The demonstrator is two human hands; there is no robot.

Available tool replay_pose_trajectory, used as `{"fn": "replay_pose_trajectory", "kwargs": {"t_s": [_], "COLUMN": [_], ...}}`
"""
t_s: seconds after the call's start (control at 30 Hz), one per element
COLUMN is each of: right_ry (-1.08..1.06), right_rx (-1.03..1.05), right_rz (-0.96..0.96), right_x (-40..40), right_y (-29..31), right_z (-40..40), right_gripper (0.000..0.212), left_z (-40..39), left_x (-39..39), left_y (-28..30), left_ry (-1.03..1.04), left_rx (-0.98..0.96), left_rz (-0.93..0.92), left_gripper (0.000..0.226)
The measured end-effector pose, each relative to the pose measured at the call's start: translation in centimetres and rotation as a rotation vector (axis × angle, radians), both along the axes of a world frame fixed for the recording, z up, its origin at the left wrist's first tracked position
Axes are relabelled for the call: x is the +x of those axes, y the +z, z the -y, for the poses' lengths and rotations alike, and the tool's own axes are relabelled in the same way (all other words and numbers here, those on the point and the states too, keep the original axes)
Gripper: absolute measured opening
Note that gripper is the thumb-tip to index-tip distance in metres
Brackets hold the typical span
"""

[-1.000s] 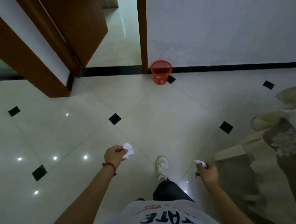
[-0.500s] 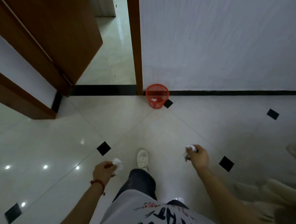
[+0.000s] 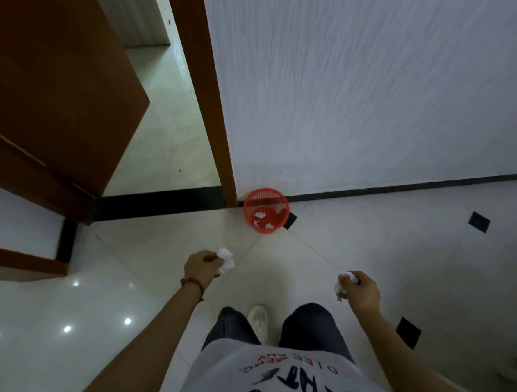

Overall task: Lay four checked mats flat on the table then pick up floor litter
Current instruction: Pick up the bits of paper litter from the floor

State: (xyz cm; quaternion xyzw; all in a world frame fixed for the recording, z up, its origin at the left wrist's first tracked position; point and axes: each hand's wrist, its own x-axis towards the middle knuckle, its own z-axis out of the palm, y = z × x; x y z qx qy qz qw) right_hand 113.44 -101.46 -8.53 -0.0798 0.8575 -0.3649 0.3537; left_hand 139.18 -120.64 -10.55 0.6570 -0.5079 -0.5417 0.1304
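Note:
My left hand (image 3: 201,267) is closed around a crumpled white paper wad (image 3: 226,259) that sticks out past my fingers. My right hand (image 3: 361,292) grips a second, smaller white paper wad (image 3: 343,282). Both hands hang over the pale tiled floor, in front of my body. A small red mesh bin (image 3: 266,214) stands against the white wall just right of the door frame, ahead of and between my hands, with a few white scraps inside. No mats or table are in view.
A brown wooden door (image 3: 48,96) stands open at the left, with a doorway (image 3: 162,126) leading to another tiled room. The brown door frame post (image 3: 212,107) is beside the bin. Black diamond tile insets (image 3: 479,221) dot the floor. My legs and one white shoe (image 3: 259,321) are below.
I have walked toward the wall, so the red bin is nearer and seen more from above. The furniture at the right has left the view. Both hands still hold their paper wads.

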Motion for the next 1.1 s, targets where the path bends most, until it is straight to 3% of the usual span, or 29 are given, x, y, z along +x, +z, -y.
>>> {"fn": "replay_pose_trajectory", "kwargs": {"t_s": [0.23,0.57,0.67,0.93,1.1], "right_ry": [0.006,0.108,0.118,0.034,-0.061], "right_rx": [0.072,0.105,0.116,0.158,0.196], "right_rz": [0.076,0.127,0.145,0.166,0.202], "right_x": [-4.6,-9.7,-10.2,-9.6,-8.7], "right_y": [-1.6,-5.0,-7.6,-17.9,-23.9], "right_z": [7.8,21.6,25.2,31.2,32.0], "right_gripper": [0.015,0.021,0.013,0.025,0.025], "left_z": [10.0,17.0,18.7,22.0,22.8], "left_x": [-7.5,-12.9,-14.5,-18.5,-19.6], "left_y": [-0.7,-4.3,-6.7,-16.2,-22.3], "left_ry": [-0.034,-0.008,-0.033,-0.154,-0.110], "left_rx": [-0.036,0.107,0.130,0.199,0.277], "left_rz": [-0.027,0.076,0.102,0.145,0.129], "left_gripper": [0.016,0.013,0.016,0.018,0.023]}}
